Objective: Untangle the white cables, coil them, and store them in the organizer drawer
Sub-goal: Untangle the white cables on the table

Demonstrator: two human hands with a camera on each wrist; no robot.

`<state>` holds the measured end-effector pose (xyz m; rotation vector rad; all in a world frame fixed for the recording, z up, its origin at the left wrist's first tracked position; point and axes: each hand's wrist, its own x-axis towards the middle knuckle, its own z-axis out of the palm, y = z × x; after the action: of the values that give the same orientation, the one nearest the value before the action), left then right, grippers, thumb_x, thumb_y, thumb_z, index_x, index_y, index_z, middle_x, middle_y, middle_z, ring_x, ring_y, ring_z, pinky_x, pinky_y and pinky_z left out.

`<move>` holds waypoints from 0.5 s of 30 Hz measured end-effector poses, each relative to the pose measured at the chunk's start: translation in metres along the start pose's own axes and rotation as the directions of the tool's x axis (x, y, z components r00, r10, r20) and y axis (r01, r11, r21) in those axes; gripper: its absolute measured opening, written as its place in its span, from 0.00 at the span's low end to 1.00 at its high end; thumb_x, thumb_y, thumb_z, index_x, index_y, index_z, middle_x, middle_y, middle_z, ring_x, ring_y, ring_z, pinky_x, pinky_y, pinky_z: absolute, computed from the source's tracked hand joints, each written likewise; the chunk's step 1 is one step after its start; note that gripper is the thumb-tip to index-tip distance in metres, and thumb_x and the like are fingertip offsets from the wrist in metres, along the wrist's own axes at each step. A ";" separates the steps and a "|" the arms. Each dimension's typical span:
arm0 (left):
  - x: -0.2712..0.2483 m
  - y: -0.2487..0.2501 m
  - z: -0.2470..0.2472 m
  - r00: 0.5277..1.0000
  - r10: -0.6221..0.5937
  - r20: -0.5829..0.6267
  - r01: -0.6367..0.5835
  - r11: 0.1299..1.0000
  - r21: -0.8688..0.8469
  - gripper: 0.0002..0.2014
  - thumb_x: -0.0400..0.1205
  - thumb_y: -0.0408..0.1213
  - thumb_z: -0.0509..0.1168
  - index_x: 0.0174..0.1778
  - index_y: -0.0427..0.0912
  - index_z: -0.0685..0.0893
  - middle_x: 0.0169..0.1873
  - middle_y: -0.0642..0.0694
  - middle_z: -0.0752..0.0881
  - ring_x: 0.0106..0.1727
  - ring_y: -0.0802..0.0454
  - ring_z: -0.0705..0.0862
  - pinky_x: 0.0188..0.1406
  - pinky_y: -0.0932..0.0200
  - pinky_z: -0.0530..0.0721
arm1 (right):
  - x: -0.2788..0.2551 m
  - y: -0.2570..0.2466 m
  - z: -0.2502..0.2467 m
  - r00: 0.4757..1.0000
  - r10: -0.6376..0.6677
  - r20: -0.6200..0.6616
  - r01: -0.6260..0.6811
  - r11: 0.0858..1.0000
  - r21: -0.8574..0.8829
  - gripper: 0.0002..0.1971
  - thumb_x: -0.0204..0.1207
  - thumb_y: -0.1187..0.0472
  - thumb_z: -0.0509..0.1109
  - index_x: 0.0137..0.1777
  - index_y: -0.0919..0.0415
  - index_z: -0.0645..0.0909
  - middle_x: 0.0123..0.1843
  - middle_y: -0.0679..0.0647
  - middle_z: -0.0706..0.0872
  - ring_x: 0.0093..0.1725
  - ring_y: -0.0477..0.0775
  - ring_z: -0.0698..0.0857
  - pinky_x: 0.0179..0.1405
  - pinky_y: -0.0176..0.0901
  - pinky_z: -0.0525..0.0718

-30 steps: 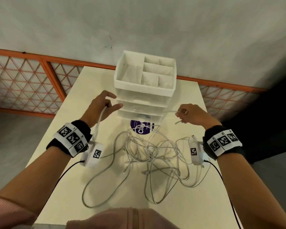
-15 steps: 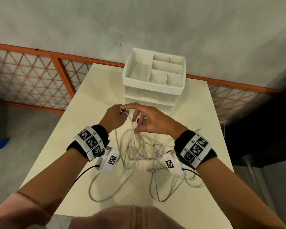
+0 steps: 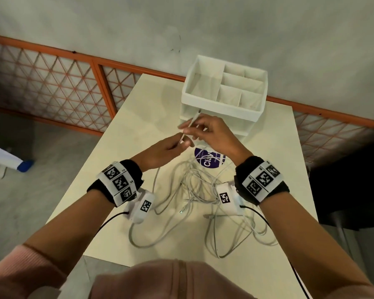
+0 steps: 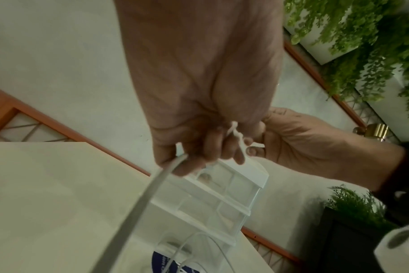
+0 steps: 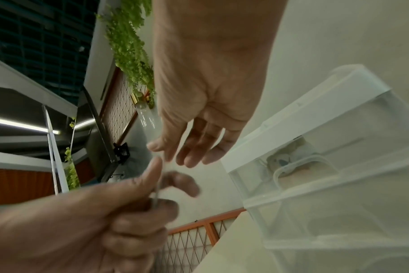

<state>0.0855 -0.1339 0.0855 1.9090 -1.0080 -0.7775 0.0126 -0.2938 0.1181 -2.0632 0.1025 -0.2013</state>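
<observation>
A tangle of white cables (image 3: 194,190) lies on the cream table (image 3: 151,100), in front of the white organizer (image 3: 222,104) with its clear drawers (image 5: 315,166). My left hand (image 3: 180,145) grips one white cable (image 3: 191,124) near its end, lifted above the table. The rest of that cable (image 4: 138,203) hangs from the fist down to the pile. My right hand (image 3: 187,131) meets it from the right and pinches the same cable just above the left hand's grip. The plug tip points up toward the organizer's front.
A round purple sticker (image 3: 205,160) lies on the table under the cables. An orange lattice fence (image 3: 52,83) runs behind the table. A dark chair (image 3: 343,190) stands at the right edge. A paper roll (image 4: 399,245) shows in the left wrist view.
Both hands came together from apart, then rose from the pile with one cable end. The right hand now pinches it above the left hand's grip.
</observation>
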 end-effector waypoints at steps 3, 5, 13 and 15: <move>-0.006 0.001 -0.011 0.996 0.022 -0.086 -0.021 1.000 0.009 0.18 0.88 0.47 0.47 0.46 0.39 0.77 0.22 0.59 0.72 0.26 0.61 0.67 0.27 0.71 0.70 | -0.001 0.009 0.011 0.994 0.107 -0.020 -0.106 0.993 0.056 0.13 0.80 0.53 0.67 0.55 0.63 0.78 0.40 0.50 0.86 0.36 0.50 0.85 0.40 0.41 0.83; -0.012 -0.006 -0.023 0.988 0.036 -0.153 -0.027 0.998 0.059 0.20 0.88 0.49 0.46 0.43 0.40 0.75 0.25 0.53 0.68 0.27 0.59 0.66 0.30 0.67 0.68 | -0.007 0.030 0.020 0.961 0.241 0.134 -0.247 0.969 0.028 0.14 0.84 0.50 0.61 0.52 0.62 0.78 0.41 0.51 0.87 0.38 0.49 0.87 0.41 0.42 0.83; -0.014 -0.014 -0.052 0.966 0.028 -0.257 -0.031 0.999 -0.010 0.29 0.84 0.63 0.43 0.37 0.43 0.77 0.22 0.57 0.65 0.27 0.59 0.64 0.35 0.60 0.65 | -0.056 0.100 0.077 0.709 0.422 0.564 -0.118 0.861 -0.495 0.12 0.74 0.57 0.75 0.54 0.62 0.88 0.46 0.51 0.87 0.51 0.50 0.83 0.52 0.39 0.76; -0.014 -0.013 -0.049 0.972 0.016 -0.236 -0.019 1.000 -0.012 0.30 0.84 0.62 0.44 0.36 0.42 0.77 0.20 0.57 0.65 0.26 0.59 0.64 0.36 0.60 0.66 | -0.061 0.107 0.077 0.714 0.423 0.558 -0.007 0.801 -0.598 0.14 0.69 0.58 0.79 0.54 0.59 0.86 0.45 0.49 0.82 0.51 0.49 0.79 0.53 0.42 0.73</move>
<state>0.1221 -0.0996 0.0993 1.9246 -0.8678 -0.5304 -0.0313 -0.2688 -0.0178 -2.5531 -0.0426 0.8493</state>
